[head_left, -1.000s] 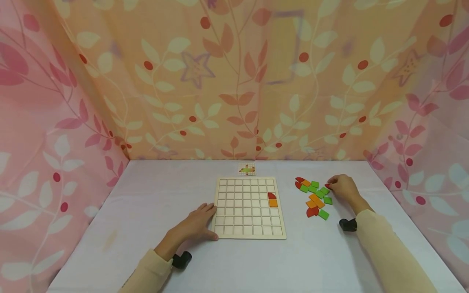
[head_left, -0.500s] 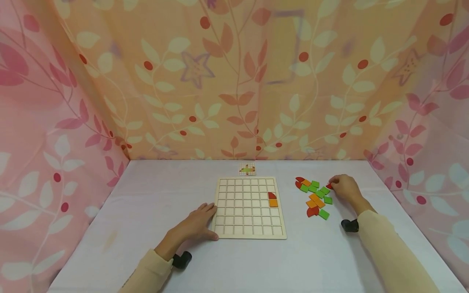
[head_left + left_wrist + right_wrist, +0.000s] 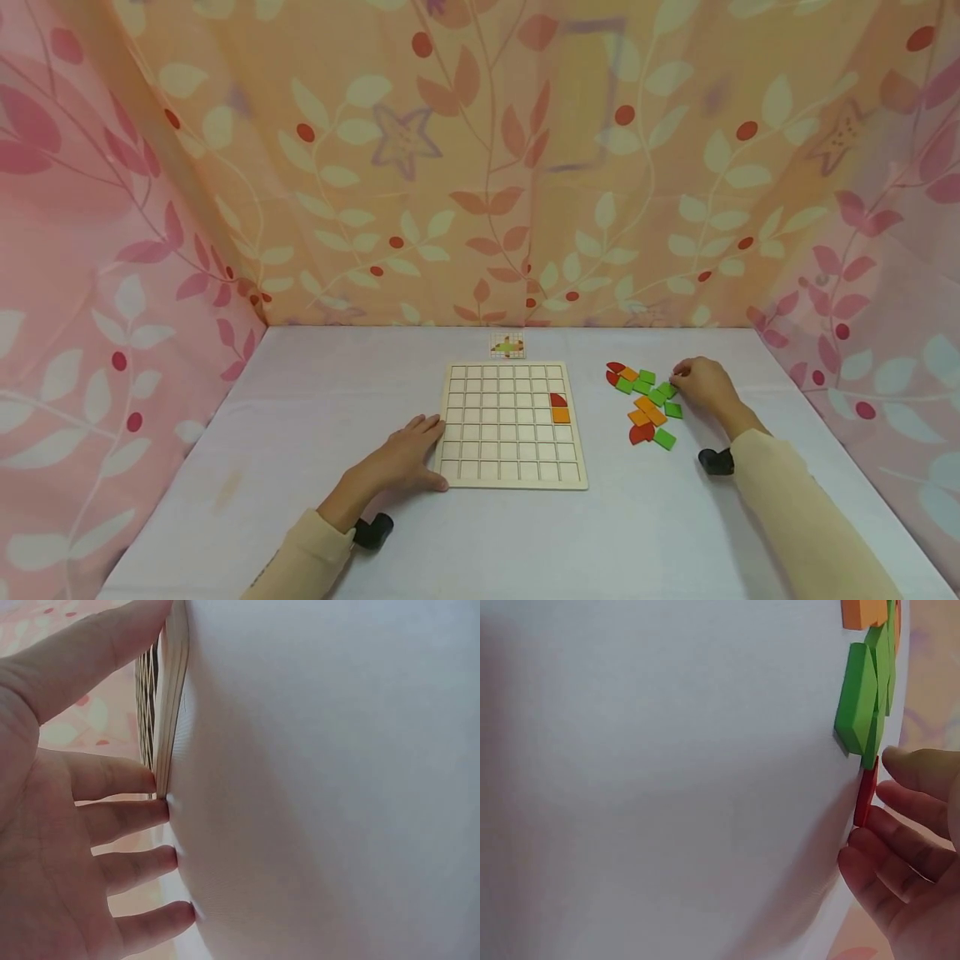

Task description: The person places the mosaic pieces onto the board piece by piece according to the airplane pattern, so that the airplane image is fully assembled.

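Note:
The wooden grid board point(image 3: 497, 435) lies flat on the white table. A red quarter-circle tile point(image 3: 558, 400) and an orange square tile point(image 3: 561, 415) sit in its right column, one above the other. Along the board's left edge rests my left hand point(image 3: 405, 457), fingers spread and thumb at the near corner. My right hand point(image 3: 707, 385) is at the far right of the loose tiles, its fingertips pinching a red tile point(image 3: 865, 793) low at the tabletop, beside the green tiles point(image 3: 857, 701). In the head view the fingers hide that red tile.
Loose green tiles point(image 3: 664, 439), orange tiles point(image 3: 654, 414) and red tiles point(image 3: 641, 433) lie in a cluster right of the board, some overlapping. A small pattern card point(image 3: 507, 346) lies behind the board. Patterned cloth point(image 3: 397, 208) walls the table's back and sides.
The red tile at my right fingertips, visible earlier in the head view, is now hidden behind them. The hand has shifted slightly right since a second ago. My left hand and the board stay put.

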